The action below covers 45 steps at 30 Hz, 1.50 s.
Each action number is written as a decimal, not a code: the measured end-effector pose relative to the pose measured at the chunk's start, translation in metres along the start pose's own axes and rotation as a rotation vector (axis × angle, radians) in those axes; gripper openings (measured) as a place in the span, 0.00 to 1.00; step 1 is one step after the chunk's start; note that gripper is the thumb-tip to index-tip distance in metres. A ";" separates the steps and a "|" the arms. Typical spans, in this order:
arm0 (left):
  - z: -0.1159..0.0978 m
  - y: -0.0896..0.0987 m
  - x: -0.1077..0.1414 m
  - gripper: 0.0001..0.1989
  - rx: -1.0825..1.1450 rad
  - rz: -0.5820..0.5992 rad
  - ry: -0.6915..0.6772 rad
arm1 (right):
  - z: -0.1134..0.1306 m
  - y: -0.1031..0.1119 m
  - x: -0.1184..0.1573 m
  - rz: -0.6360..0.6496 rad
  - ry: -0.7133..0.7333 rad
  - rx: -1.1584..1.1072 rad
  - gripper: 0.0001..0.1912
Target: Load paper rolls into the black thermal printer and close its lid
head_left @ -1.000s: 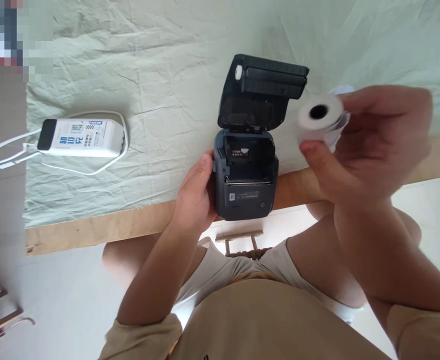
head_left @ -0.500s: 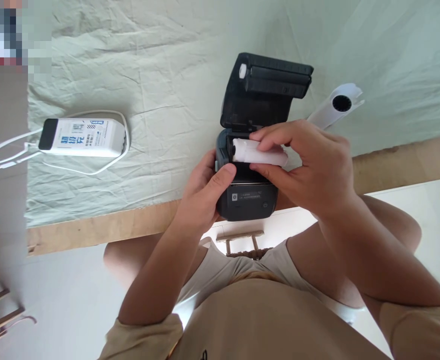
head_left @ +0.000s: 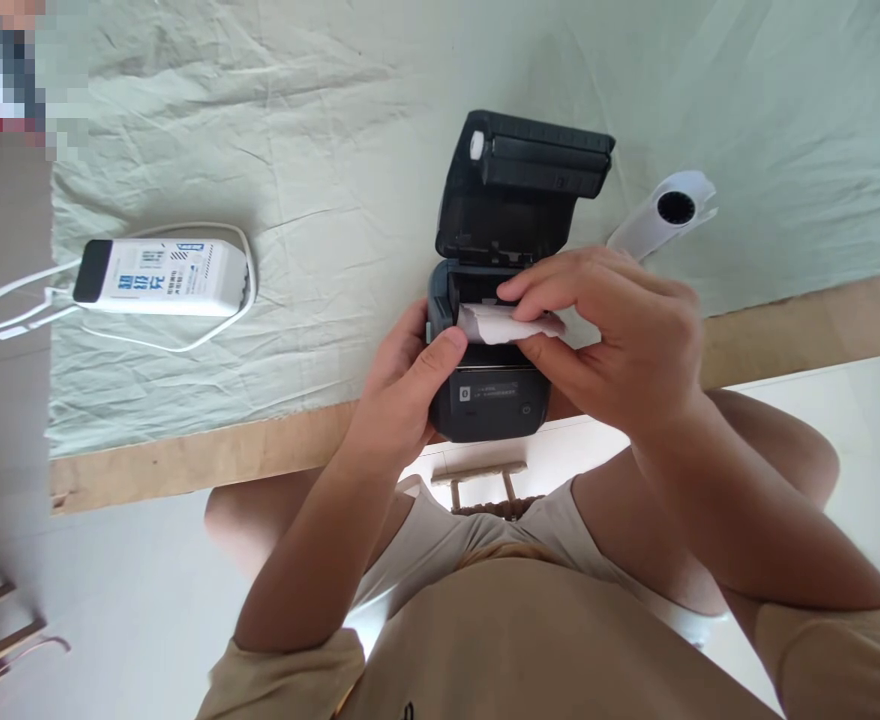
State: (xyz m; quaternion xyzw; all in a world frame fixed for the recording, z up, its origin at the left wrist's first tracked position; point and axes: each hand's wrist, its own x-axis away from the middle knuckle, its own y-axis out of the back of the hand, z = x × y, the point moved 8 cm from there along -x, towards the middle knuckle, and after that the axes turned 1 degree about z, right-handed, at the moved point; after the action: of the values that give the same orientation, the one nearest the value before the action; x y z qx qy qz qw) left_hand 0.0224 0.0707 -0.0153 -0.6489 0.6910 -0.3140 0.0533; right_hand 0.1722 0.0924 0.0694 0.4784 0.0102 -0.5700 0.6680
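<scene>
A small dark printer (head_left: 491, 405) is held at the table's front edge, its black lid (head_left: 526, 180) swung up and open. My left hand (head_left: 414, 385) grips the printer's left side, with the thumb over the rim of the compartment. Inside the compartment lies a white paper roll (head_left: 496, 325), lower towards the front wall. The thumb and fingers of my right hand (head_left: 605, 330) pinch the paper's right part. The roll's underside is hidden in the compartment.
Another white roll with a dark round end (head_left: 661, 212) lies behind my right hand. On the left of the green cloth (head_left: 320, 300) is a white power strip (head_left: 174, 275) with white cables. The table's wooden edge (head_left: 207, 455) runs in front.
The paper roll has turned and moved down towards the front of the compartment, and my right hand's fingers have shifted with it. My left hand still holds the printer.
</scene>
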 end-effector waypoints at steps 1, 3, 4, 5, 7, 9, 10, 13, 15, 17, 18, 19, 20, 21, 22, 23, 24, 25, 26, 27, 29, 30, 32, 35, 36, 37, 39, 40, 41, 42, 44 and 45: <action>0.000 0.000 0.000 0.21 0.006 0.005 -0.002 | 0.005 0.002 0.000 -0.021 0.043 -0.004 0.13; -0.001 -0.001 -0.001 0.19 0.005 0.012 -0.013 | 0.014 0.006 0.002 -0.072 0.153 -0.003 0.13; -0.002 -0.002 -0.001 0.18 0.002 0.017 -0.022 | 0.018 0.009 0.005 -0.099 0.216 -0.005 0.13; -0.003 -0.002 -0.001 0.16 -0.002 0.020 -0.031 | 0.022 0.010 0.007 -0.117 0.276 -0.007 0.12; -0.004 -0.002 -0.001 0.14 -0.019 0.019 -0.048 | 0.025 0.010 0.012 -0.118 0.357 -0.004 0.11; -0.005 0.000 -0.001 0.13 -0.054 -0.005 -0.064 | 0.027 0.005 0.017 -0.087 0.396 0.006 0.11; -0.006 0.001 -0.001 0.13 -0.073 -0.020 -0.074 | 0.027 0.002 0.019 -0.072 0.402 0.008 0.12; -0.008 0.005 0.000 0.15 -0.100 -0.042 -0.095 | 0.027 -0.005 0.024 -0.067 0.407 -0.005 0.13; -0.007 0.005 -0.001 0.17 -0.100 -0.021 -0.077 | 0.027 -0.009 0.027 -0.070 0.409 -0.014 0.12; -0.005 0.005 -0.001 0.18 -0.106 0.008 -0.045 | 0.027 -0.012 0.027 -0.050 0.405 -0.017 0.09; -0.005 0.005 -0.001 0.19 -0.107 0.021 -0.033 | 0.027 -0.014 0.027 -0.037 0.397 -0.027 0.07; -0.005 0.005 -0.001 0.20 -0.107 0.030 -0.027 | 0.026 -0.014 0.026 -0.030 0.387 -0.046 0.06; -0.005 0.006 -0.001 0.21 -0.109 0.031 -0.022 | 0.024 -0.012 0.025 -0.040 0.380 -0.071 0.08; -0.004 0.007 -0.001 0.21 -0.112 0.026 -0.019 | 0.022 -0.009 0.024 -0.069 0.374 -0.099 0.09; -0.004 0.008 -0.001 0.21 -0.118 0.021 -0.018 | 0.019 -0.004 0.022 -0.111 0.361 -0.122 0.09; -0.004 0.010 -0.001 0.22 -0.128 0.016 -0.018 | 0.015 0.001 0.021 -0.159 0.338 -0.133 0.07; -0.003 0.011 -0.001 0.23 -0.144 0.016 -0.021 | 0.009 0.007 0.019 -0.220 0.314 -0.129 0.04; -0.002 0.012 0.000 0.25 -0.161 0.020 -0.027 | 0.003 0.012 0.018 -0.273 0.271 -0.114 0.03; -0.002 0.014 0.000 0.26 -0.178 0.026 -0.035 | -0.004 0.017 0.016 -0.312 0.216 -0.099 0.03; -0.001 0.014 0.000 0.28 -0.200 0.036 -0.043 | -0.012 0.019 0.015 -0.332 0.151 -0.091 0.05; -0.001 0.017 0.001 0.29 -0.249 0.035 -0.051 | -0.028 0.019 0.012 -0.303 0.006 -0.109 0.10; -0.001 0.018 0.001 0.29 -0.274 0.033 -0.050 | -0.034 0.015 0.011 -0.251 -0.053 -0.138 0.14; -0.001 0.018 0.001 0.30 -0.313 0.032 -0.040 | -0.040 0.005 0.009 -0.146 -0.099 -0.212 0.22; -0.001 0.019 0.002 0.31 -0.333 0.023 -0.020 | -0.041 0.001 0.009 -0.139 -0.059 -0.317 0.28; -0.001 0.019 0.002 0.31 -0.333 0.019 -0.019 | -0.041 0.004 0.010 -0.184 -0.045 -0.342 0.28; -0.001 0.020 0.002 0.30 -0.332 0.016 -0.022 | -0.042 0.006 0.011 -0.216 -0.051 -0.356 0.27; -0.002 0.020 0.002 0.31 -0.314 0.015 -0.031 | -0.045 0.006 0.012 -0.212 -0.088 -0.362 0.23; -0.002 0.020 0.001 0.32 -0.298 0.017 -0.034 | -0.045 0.003 0.012 -0.164 -0.111 -0.360 0.20; -0.001 0.019 0.001 0.33 -0.279 0.018 -0.034 | -0.045 -0.002 0.012 -0.089 -0.121 -0.359 0.18; -0.001 0.019 0.000 0.34 -0.261 0.020 -0.034 | -0.044 -0.008 0.012 -0.011 -0.121 -0.364 0.18; -0.001 0.017 0.000 0.34 -0.215 0.039 -0.036 | -0.043 -0.019 0.011 0.125 -0.109 -0.387 0.22; -0.001 0.015 -0.001 0.34 -0.190 0.055 -0.035 | -0.044 -0.023 0.011 0.181 -0.111 -0.395 0.24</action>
State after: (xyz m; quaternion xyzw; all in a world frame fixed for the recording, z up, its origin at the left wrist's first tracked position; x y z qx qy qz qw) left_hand 0.0093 0.0711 -0.0218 -0.6371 0.7343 -0.2341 0.0123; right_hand 0.1813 0.1151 0.0247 0.3049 0.0419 -0.5200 0.7968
